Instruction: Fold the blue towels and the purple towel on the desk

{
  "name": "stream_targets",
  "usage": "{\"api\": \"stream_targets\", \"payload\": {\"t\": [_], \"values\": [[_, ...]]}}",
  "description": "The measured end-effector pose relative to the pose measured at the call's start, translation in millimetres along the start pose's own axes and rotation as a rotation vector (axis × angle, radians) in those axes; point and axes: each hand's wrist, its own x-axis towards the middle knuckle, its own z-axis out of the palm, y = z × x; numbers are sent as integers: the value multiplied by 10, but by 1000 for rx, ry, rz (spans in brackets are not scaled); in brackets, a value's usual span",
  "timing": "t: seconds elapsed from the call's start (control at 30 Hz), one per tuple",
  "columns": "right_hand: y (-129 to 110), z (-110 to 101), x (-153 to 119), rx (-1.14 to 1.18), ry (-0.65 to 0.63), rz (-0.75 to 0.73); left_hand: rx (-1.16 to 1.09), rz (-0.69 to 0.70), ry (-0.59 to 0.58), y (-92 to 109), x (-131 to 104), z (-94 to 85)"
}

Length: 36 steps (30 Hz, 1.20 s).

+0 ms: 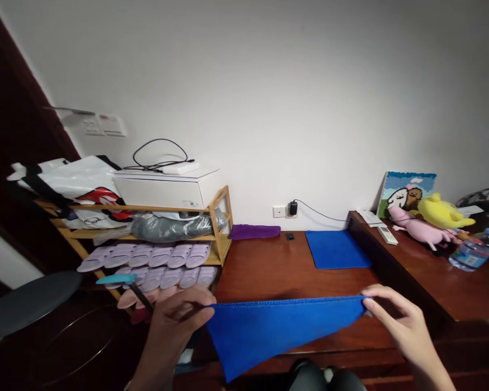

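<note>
The left hand (180, 314) and the right hand (396, 308) hold a blue cloth (279, 328) stretched between them above the near part of the brown tabletop (261, 269). The left fingers are closed on its upper left corner, thumb against the fingertips, and the right fingers pinch the upper right corner the same way. The stitched top edge runs almost straight from hand to hand, and the rest hangs down, reaching lowest at the left.

Beyond it, a flat blue mat (338, 250) lies at the far right of the tabletop, beside the raised ledge (444, 290). A folded purple cloth (255, 232) lies at the far left, along the wall (269, 108). A black plug (293, 208) sits in a wall socket between the two.

On the ledge to the right are a white remote control (387, 235), a pink toy (419, 231) with a yellow toy (440, 212) behind it, and a clear bottle (475, 251) lying tilted; a picture of two dogs (411, 182) leans at the far side. To the left stands a wooden rack (223, 252) with a white box (158, 190) on top and rows of lilac slippers (158, 255) lower down.
</note>
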Motion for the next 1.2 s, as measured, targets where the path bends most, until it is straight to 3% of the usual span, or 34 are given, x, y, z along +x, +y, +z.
{"api": "stream_targets", "payload": {"t": [0.1, 0.2, 0.3, 0.43, 0.53, 0.67, 0.8, 0.93, 1.1, 1.2], "values": [[108, 79, 40, -16, 16, -11, -62, -36, 36, -133, 143, 44], [352, 283, 217, 22, -36, 63, -38, -132, 88, -515, 456, 137], [836, 630, 492, 50, -108, 171, 17, -190, 42, -1149, 859, 269], [1838, 1310, 860, 55, -192, 323, 138, -230, -42, -2210, 1330, 529], [2574, 1852, 1008, -110, -190, 394, 279, -267, -40, -2923, 1505, 748], [3189, 2335, 1025, -242, -217, 459, 402, -268, -35, -3550, 1578, 923], [3503, 2538, 990, -359, -221, 479, 508, -232, -57, -3926, 1669, 952], [3671, 2640, 950, -452, -221, 461, 585, -175, -80, -4153, 1752, 932], [3639, 2675, 886, -658, -239, 377, 630, -100, -71, -4155, 1676, 935], [3480, 2748, 841, -744, -208, 289, 620, -25, -90, -4052, 1483, 1094]]}}
